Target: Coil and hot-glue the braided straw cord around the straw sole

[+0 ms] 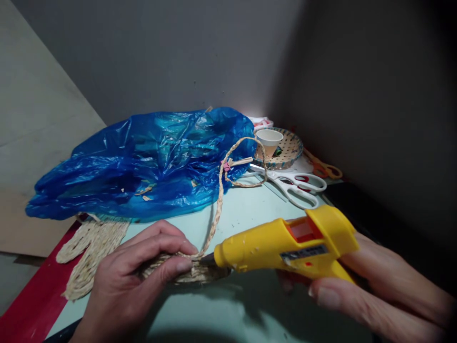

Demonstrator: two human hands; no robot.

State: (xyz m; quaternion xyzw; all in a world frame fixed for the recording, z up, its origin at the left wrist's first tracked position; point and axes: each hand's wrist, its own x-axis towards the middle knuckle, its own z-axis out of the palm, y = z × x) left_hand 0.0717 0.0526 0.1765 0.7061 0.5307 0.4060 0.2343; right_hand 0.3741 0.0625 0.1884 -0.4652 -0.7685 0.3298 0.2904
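My left hand (139,271) pinches a coiled piece of braided straw (185,272) against the pale table (246,214). The loose end of the braid (218,200) runs up and loops near a small pink clip (226,166). My right hand (378,290) grips a yellow glue gun (289,244) by its handle. The gun's nozzle (208,259) touches the coil right beside my left fingertips.
A crumpled blue plastic bag (143,162) lies across the back of the table. A flat woven straw shape (89,252) sits at the left over a red edge (32,300). White scissors (296,183), a woven tray (289,150) holding a white cup (269,139), and orange-handled scissors (324,167) stand at the right.
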